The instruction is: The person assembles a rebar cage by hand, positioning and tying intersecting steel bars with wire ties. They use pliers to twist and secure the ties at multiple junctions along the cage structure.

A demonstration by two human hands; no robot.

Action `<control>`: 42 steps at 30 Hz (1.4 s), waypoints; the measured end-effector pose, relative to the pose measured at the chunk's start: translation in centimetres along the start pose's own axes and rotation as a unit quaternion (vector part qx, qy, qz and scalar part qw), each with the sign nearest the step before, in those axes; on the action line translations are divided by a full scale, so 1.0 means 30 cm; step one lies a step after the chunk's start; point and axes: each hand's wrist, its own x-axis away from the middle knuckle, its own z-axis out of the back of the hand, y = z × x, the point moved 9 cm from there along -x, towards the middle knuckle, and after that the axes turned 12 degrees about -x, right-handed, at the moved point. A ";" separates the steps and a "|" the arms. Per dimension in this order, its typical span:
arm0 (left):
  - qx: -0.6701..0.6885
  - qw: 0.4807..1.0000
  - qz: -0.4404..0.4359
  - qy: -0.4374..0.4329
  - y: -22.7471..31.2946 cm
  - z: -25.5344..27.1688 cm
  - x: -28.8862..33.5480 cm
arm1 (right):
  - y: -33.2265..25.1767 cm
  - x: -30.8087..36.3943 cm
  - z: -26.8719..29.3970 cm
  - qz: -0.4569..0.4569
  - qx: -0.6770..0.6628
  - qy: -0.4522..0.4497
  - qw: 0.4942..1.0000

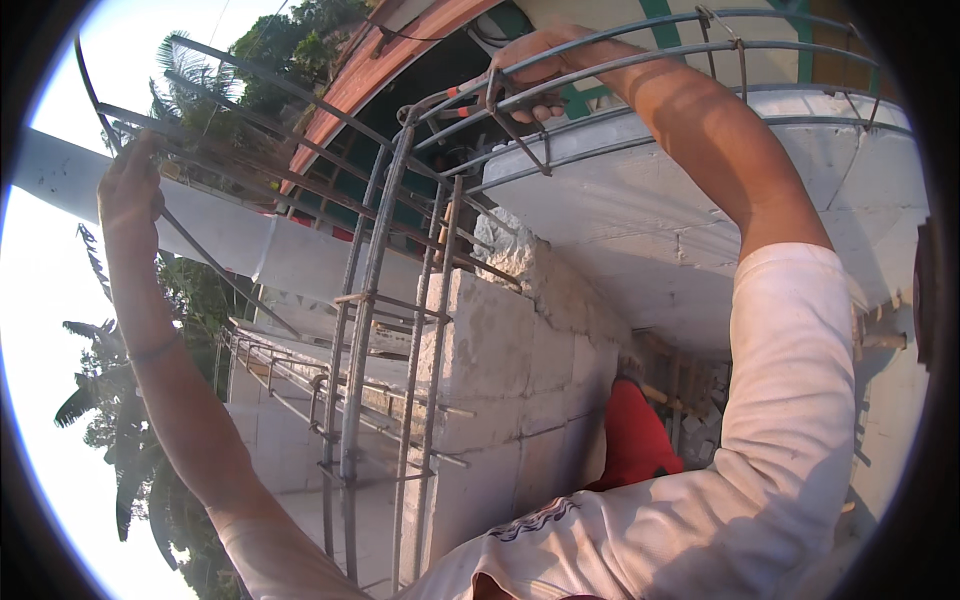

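Note:
My left hand [130, 185], raised at the far left, is closed round a thin steel rod [225, 268]. The rod slants down from it towards the wall, and a bent length rises above the hand. At the top centre, my right hand [535, 75] is closed on red-handled pincers [455, 93], partly hidden behind the bars. Their jaws are near the top of an upright rebar cage [372, 260], where horizontal rebars [640, 60] meet it. Square steel stirrups [738, 45] hang round these horizontal bars, one beside my right hand's fingers.
A pale block wall [500, 350] with a rough broken top stands just behind the cage, and another block wall [690, 190] runs right. A lower rebar cage [290, 370] juts left. Below my right arm are a red-clothed leg [635, 435] and rubble [695, 430].

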 end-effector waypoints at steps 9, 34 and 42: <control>-0.069 0.998 -0.011 0.007 0.034 0.000 -0.005 | -0.015 0.060 -0.045 0.047 -0.006 -0.022 0.999; -0.011 1.000 0.004 -0.009 0.001 -0.011 -0.024 | -0.018 -0.008 0.008 -0.003 0.025 -0.054 0.998; -0.038 0.997 -0.064 -0.033 -0.043 0.009 -0.085 | -0.029 -0.026 -0.007 0.026 0.030 -0.055 0.998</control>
